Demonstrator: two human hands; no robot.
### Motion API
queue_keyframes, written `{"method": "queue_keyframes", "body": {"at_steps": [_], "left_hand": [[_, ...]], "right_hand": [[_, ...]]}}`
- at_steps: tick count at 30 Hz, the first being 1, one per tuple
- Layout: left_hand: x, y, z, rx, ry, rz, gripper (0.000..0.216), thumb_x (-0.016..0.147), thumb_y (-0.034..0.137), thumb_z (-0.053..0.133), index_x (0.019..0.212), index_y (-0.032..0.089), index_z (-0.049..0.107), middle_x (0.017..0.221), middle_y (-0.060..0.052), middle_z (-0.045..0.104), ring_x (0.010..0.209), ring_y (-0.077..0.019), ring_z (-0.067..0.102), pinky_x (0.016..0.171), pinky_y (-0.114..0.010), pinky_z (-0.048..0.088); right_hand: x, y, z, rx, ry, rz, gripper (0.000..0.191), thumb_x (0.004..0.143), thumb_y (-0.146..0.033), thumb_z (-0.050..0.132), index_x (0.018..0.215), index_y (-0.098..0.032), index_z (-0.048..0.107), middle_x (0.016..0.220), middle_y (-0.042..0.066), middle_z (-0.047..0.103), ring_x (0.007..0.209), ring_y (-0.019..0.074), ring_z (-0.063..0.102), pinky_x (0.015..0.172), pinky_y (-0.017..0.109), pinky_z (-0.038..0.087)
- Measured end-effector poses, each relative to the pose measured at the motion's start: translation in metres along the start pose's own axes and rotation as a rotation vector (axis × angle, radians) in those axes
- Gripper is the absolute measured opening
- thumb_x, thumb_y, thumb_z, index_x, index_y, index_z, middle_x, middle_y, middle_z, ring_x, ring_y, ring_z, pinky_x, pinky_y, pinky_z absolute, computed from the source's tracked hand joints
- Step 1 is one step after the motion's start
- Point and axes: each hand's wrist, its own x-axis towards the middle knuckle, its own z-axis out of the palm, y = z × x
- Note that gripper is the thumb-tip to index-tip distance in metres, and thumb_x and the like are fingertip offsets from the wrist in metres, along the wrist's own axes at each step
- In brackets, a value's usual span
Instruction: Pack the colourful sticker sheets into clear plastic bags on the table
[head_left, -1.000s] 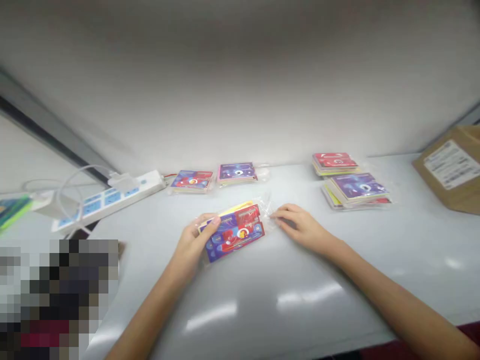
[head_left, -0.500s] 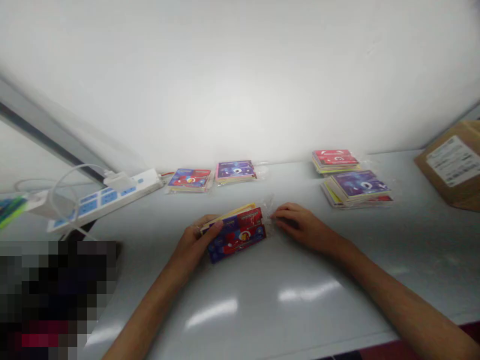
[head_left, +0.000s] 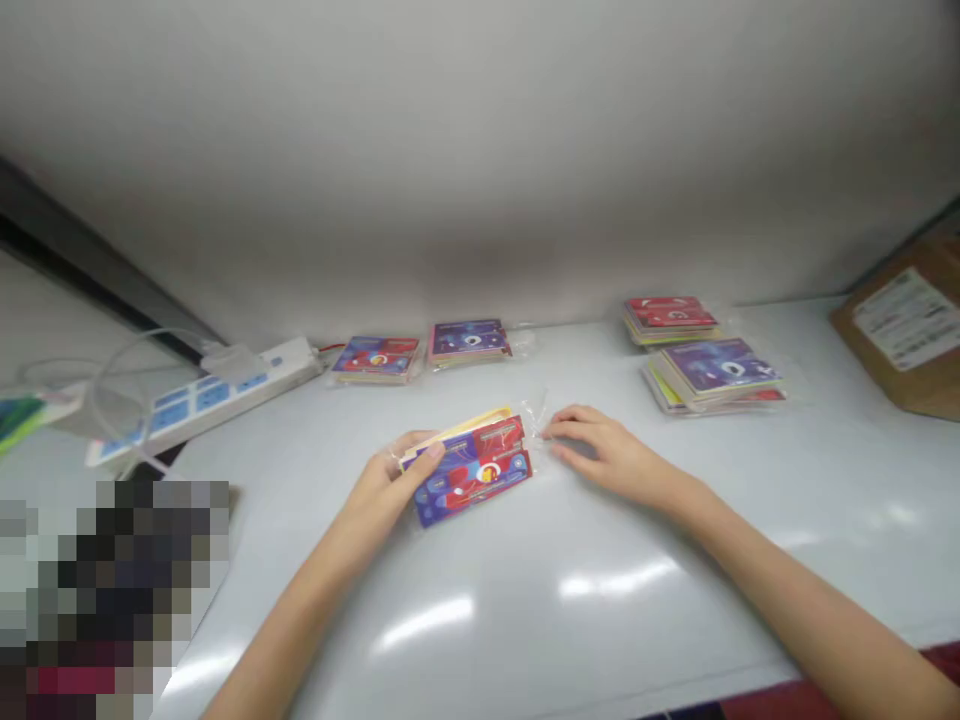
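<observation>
Pinching the bagged, flat red-and-blue card pack (head_left: 476,478) before you is your left hand (head_left: 388,492); whether your right hand (head_left: 611,458) grips its clear film (head_left: 535,430), I cannot tell. Behind, bagged purple-and-red card stacks (head_left: 724,368) lie between a white plastic power strip (head_left: 217,398) and a brown cardboard box (head_left: 924,335).

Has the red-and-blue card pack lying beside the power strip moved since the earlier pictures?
No, not visibly: the card pack lies just past the right end of the white power strip, with the same small gap as before.
</observation>
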Motion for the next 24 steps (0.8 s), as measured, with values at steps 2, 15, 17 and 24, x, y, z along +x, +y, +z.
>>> {"method": "queue_keyframes", "body": {"at_steps": [2,15,17,24], "left_hand": [[0.0,0.0,0.0,0.006,0.002,0.001,0.04,0.074,0.048,0.059,0.102,0.02,0.06,0.089,-0.002,0.069,0.079,-0.02,0.064,0.071,-0.028,0.047],[0.002,-0.004,-0.002,0.005,-0.042,0.007,0.039,0.075,0.048,0.059,0.102,0.021,0.06,0.091,-0.002,0.069,0.08,-0.0202,0.063,0.073,-0.028,0.046],[0.002,-0.003,-0.002,0.004,-0.037,0.01,0.038,0.075,0.048,0.059,0.101,0.021,0.06,0.091,-0.002,0.069,0.082,-0.0205,0.063,0.073,-0.028,0.046],[0.0,0.001,0.0,-0.002,-0.021,0.013,0.037,0.075,0.047,0.059,0.1,0.019,0.06,0.09,-0.003,0.068,0.082,-0.0223,0.063,0.075,-0.031,0.046]], "right_hand": [[0.0,0.0,0.0,0.001,0.001,0.004,0.023,0.086,-0.021,0.048,0.103,-0.018,0.061,0.104,0.01,0.059,0.099,0.0193,0.054,0.091,0.036,0.044],[0.0,-0.001,0.0,0.022,0.007,-0.002,0.023,0.085,-0.022,0.048,0.103,-0.02,0.062,0.102,0.009,0.059,0.099,0.0199,0.054,0.09,0.037,0.044],[0.0,-0.002,-0.001,0.02,0.005,-0.004,0.023,0.085,-0.022,0.048,0.104,-0.019,0.062,0.102,0.009,0.059,0.099,0.0202,0.054,0.089,0.037,0.044],[-0.002,0.001,-0.013,0.0,-0.044,0.089,0.025,0.077,-0.031,0.061,0.099,-0.018,0.062,0.094,0.008,0.059,0.085,0.0194,0.058,0.078,0.034,0.047]]}}
